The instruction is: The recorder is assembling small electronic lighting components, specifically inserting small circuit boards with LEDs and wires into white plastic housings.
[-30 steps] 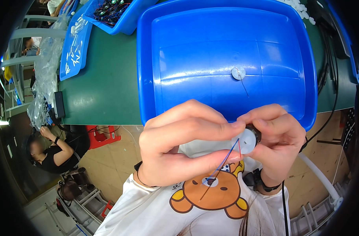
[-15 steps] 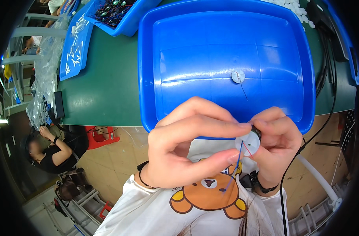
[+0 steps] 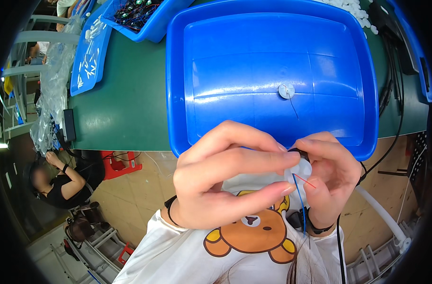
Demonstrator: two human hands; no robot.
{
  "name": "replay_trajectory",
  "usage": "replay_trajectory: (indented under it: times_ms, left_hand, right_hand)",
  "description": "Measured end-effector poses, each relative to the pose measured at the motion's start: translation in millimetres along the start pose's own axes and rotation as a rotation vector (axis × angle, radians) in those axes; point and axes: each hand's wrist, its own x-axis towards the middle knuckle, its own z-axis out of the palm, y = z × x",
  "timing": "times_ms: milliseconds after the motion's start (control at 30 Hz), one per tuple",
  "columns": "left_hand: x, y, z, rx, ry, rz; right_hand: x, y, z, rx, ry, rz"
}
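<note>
Both hands hold one small round part, a white translucent cap (image 3: pixel 300 170) with a dark body (image 3: pixel 301 153) behind it, just beyond the near edge of the blue tray. My left hand (image 3: pixel 211 177) pinches its left side between thumb and fingers. At its right side, my right hand (image 3: pixel 333 165) grips with curled fingers and thumb. Out of the cap's face come a long blue wire (image 3: pixel 301 201), hanging down, and a short red wire (image 3: pixel 305 180), pointing right toward the right thumb. A similar white round part (image 3: pixel 286 91) with a thin dark wire lies in the tray.
The large blue tray (image 3: pixel 177 94) sits on a green table (image 3: pixel 126 104). Far left are a blue bin (image 3: pixel 152 33) of wired parts and a shallow tray (image 3: pixel 100 61) with small white pieces. White pieces (image 3: pixel 353 12) and black cables (image 3: pixel 391 71) lie right. Another person (image 3: pixel 69 182) sits left.
The held part has turned a little in my fingers. Its blue wire has swung from lower left to lower right, and the red wire now points farther right.
</note>
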Motion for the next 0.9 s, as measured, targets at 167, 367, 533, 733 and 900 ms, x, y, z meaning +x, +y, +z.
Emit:
replay_trajectory:
  times_ms: [167,367,533,733,900]
  left_hand:
    - [0,11,3,-0.173,0.046,-0.217]
    - [-1,9,1,-0.264,0.029,-0.242]
    - [-2,8,-3,-0.094,-0.025,-0.108]
    - [-8,0,-8,-0.149,-0.088,-0.081]
    - [-9,3,-16,-0.149,-0.196,-0.046]
  right_hand:
    - [-3,-6,3,0.028,0.018,0.077]
    - [-5,-6,6,0.003,0.006,0.044]
    - [-7,-8,7,-0.140,0.000,-0.033]
    - [-2,-7,2,-0.353,-0.101,-0.172]
    - [3,-16,-3,-0.492,-0.249,-0.228]
